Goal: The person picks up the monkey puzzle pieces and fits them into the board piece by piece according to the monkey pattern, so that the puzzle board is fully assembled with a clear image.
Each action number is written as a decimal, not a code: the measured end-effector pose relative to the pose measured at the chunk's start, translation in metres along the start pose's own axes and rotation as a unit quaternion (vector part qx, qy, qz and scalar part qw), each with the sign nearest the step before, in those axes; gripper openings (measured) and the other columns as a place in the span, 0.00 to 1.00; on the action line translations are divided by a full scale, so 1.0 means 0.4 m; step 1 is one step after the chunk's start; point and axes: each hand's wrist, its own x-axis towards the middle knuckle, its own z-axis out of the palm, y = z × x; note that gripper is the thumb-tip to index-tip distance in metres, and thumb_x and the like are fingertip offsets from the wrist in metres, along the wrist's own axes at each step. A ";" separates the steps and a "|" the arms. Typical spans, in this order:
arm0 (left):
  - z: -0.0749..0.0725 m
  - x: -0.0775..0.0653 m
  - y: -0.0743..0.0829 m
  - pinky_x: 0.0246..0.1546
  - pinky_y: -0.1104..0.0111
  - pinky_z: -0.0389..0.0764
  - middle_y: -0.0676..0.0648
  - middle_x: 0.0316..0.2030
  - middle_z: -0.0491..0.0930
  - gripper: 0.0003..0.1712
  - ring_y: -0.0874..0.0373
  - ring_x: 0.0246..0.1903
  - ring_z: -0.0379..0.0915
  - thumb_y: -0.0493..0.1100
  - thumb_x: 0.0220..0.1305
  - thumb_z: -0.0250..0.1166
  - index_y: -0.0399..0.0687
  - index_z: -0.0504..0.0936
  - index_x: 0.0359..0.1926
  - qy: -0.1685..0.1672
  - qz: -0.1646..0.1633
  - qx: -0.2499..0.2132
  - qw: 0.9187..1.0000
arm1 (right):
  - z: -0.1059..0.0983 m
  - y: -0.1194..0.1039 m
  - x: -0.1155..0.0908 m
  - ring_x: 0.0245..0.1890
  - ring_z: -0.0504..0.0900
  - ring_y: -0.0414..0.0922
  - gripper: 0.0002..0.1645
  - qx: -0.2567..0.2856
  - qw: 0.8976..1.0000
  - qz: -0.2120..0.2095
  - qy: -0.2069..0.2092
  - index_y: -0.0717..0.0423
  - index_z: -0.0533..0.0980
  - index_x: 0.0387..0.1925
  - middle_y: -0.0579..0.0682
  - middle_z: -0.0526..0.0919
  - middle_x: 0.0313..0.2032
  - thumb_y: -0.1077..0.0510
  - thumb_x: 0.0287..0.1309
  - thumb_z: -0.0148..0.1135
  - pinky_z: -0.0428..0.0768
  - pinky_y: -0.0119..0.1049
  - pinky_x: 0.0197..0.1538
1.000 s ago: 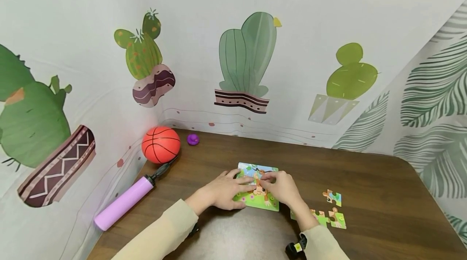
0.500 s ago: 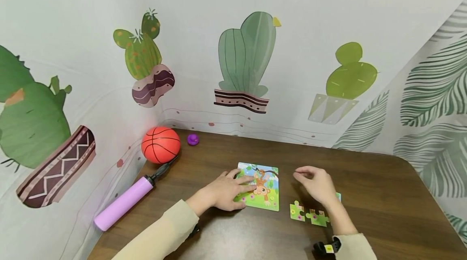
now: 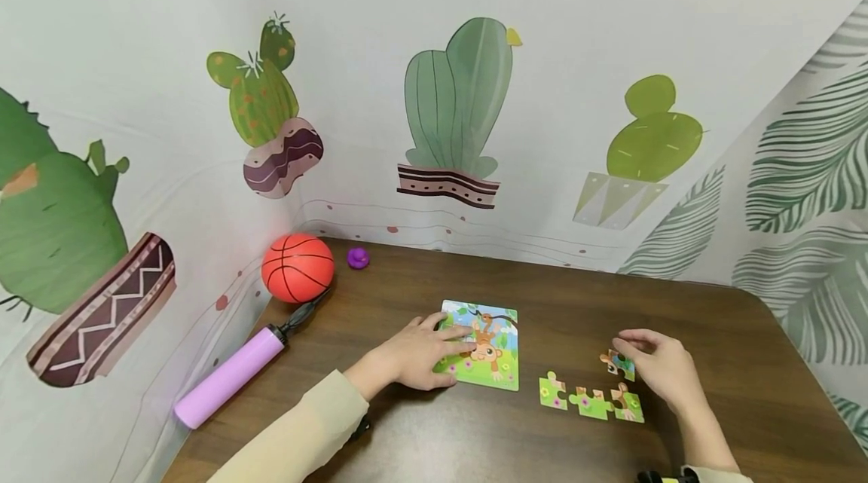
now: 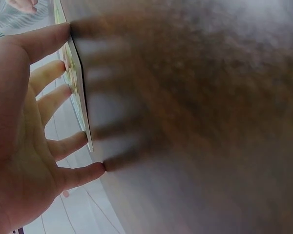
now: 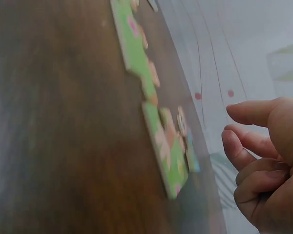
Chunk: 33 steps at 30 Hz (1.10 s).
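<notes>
A jigsaw puzzle board point(image 3: 502, 371) with a monkey picture lies mid-table. My left hand point(image 3: 417, 355) rests on its left part with spread fingers. The left wrist view shows those fingers along the edge of the board point(image 4: 83, 105). To the right, three puzzle pieces form a row: a left one point(image 3: 552, 395), a middle one point(image 3: 591, 406) and a right one point(image 3: 629, 406). Behind them lies another puzzle piece point(image 3: 610, 364), partly covered by my right hand point(image 3: 664, 370). In the right wrist view, that hand point(image 5: 263, 156) has thumb and forefinger apart, with nothing visible between them.
A red basketball point(image 3: 297, 268) and a small purple rubber duck point(image 3: 358, 258) stand at the back left of the brown table point(image 3: 420, 438). A pink hand pump point(image 3: 230, 377) lies along the left edge. A cloth point(image 3: 353, 91) printed with cacti hangs behind.
My right hand has left the puzzle board and moved right, to the loose piece behind the row. The left hand stays on the board.
</notes>
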 end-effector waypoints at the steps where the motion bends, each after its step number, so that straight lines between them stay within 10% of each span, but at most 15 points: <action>1: -0.001 -0.001 0.000 0.68 0.34 0.61 0.61 0.80 0.52 0.38 0.40 0.78 0.45 0.66 0.73 0.58 0.76 0.60 0.80 0.000 -0.001 -0.001 1.000 | -0.003 0.006 -0.003 0.50 0.83 0.61 0.28 0.000 1.000 0.005 -0.002 0.59 0.85 0.53 0.53 0.89 0.43 0.40 0.69 0.65 0.78 0.46 0.42; 13: -0.006 -0.005 0.004 0.67 0.34 0.62 0.60 0.80 0.53 0.37 0.39 0.78 0.46 0.65 0.73 0.59 0.74 0.62 0.80 0.004 0.000 -0.001 1.000 | 0.027 -0.010 -0.006 0.39 0.84 0.47 0.25 0.002 1.000 -0.018 -0.009 0.58 0.86 0.52 0.50 0.89 0.39 0.42 0.68 0.68 0.77 0.41 0.38; 33: -0.003 -0.002 -0.001 0.69 0.33 0.59 0.60 0.80 0.54 0.37 0.39 0.78 0.45 0.67 0.72 0.60 0.76 0.63 0.79 0.005 0.001 -0.018 1.000 | 0.268 -0.270 0.000 0.20 0.71 0.40 0.13 0.100 0.978 -0.112 -0.145 0.52 0.87 0.46 0.42 0.83 0.30 0.52 0.63 0.74 0.70 0.34 0.25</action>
